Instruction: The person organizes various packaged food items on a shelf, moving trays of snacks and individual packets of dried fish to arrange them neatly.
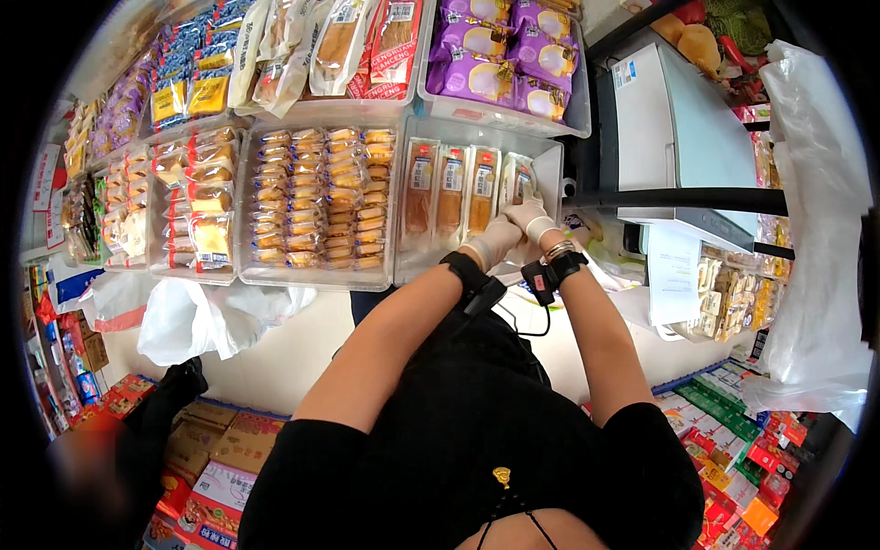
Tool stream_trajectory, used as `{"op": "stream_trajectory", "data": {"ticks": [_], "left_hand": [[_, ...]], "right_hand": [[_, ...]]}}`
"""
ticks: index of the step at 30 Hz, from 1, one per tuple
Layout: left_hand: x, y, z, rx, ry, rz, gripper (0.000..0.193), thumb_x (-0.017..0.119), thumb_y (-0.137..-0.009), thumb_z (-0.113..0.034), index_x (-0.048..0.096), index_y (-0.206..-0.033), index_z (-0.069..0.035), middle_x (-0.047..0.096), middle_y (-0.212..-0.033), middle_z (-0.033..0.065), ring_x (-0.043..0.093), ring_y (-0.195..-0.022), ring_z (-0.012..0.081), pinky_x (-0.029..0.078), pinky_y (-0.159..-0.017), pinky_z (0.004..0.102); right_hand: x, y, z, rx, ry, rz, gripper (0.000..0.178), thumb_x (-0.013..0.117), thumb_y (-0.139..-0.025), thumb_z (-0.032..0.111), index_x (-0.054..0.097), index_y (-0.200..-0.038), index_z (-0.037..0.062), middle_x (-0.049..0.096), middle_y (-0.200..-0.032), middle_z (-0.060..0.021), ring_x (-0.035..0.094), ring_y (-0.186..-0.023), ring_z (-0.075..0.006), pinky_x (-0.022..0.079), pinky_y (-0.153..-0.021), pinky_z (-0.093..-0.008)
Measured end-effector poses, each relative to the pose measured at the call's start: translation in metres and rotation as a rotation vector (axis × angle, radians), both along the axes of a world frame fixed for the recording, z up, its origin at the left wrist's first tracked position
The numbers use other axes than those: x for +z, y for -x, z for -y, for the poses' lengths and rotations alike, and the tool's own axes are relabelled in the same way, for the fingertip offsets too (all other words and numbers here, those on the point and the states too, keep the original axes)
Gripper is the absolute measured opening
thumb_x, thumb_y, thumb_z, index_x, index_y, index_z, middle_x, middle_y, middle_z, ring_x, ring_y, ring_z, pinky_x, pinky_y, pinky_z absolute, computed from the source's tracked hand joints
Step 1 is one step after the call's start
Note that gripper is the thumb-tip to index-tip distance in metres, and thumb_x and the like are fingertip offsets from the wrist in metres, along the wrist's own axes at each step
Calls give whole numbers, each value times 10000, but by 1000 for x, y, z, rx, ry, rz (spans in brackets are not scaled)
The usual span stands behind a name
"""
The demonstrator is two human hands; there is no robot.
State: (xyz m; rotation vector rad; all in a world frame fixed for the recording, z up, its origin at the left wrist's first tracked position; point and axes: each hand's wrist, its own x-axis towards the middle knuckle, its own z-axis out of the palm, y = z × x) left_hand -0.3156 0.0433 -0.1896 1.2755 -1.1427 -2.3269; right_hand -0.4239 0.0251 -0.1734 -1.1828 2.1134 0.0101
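Both my hands wear pale, thin gloves and meet at the near right part of a clear plastic bin (548, 165). In that bin lie long brown cakes in clear wrappers, side by side. My right hand (532, 220) is closed on the near end of the rightmost wrapped cake (517, 179), which sits slightly tilted. Close against it, my left hand (495, 244) has its fingers curled in at the same end of the pack; its fingertips are partly hidden. Nearest to the left hand is another wrapped cake (482, 194), lying flat.
Left of the bin stands a bin of small wrapped pastries (321, 206). Behind are purple packs (472, 41) and larger bread packs (344, 46). A pale flat-topped machine (678, 128) with a black bar is at right. White plastic bags (197, 321) hang in front; stacked boxes (225, 490) lie below.
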Motion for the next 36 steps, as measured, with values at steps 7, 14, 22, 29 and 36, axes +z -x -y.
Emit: {"op": "stream_trajectory", "data": {"ticks": [7, 14, 22, 29, 36], "left_hand": [[100, -96, 4, 53, 64, 89, 461, 544, -809, -109, 493, -1247, 23, 567, -1187, 144, 525, -1092, 216, 403, -917, 271], [97, -146, -19, 139, 108, 108, 462, 538, -890, -197, 468, -1287, 28, 552, -1227, 106, 483, -1140, 168, 352, -969, 263], [79, -169, -39, 221, 468, 269, 383, 539, -871, -195, 548, -1163, 53, 579, -1154, 168, 543, -1091, 238, 406, -938, 299], [95, -198, -49, 289, 430, 332, 379, 528, -888, -151, 526, -1212, 46, 604, -1124, 97, 547, -1036, 152, 402, -918, 252], [102, -221, -60, 408, 454, 280, 322, 522, -867, -104, 561, -1152, 42, 627, -1076, 116, 575, -1008, 177, 419, -914, 272]], "right_hand": [[-22, -30, 10, -180, 203, -111, 993, 684, -655, 139, 72, -1423, -7, 198, -1405, -300, 393, -1223, -424, 377, -1018, -377], [-19, -28, -1, -155, 247, -109, 1028, 711, -674, 228, 50, -1449, 86, 203, -1419, -286, 389, -1219, -440, 378, -1008, -399], [-43, -14, -5, -380, 366, 138, 1054, 755, -656, 244, 82, -1417, -37, 359, -1347, -272, 413, -1227, -366, 365, -1012, -351], [-96, 14, 25, -426, 612, 640, 494, 552, -857, 51, 398, -1326, 33, 592, -1099, -75, 557, -997, -175, 428, -866, -278], [-102, 8, 19, -472, 555, 219, 466, 469, -895, 82, 372, -1351, 80, 577, -1077, -117, 552, -965, -191, 431, -853, -277]]}}
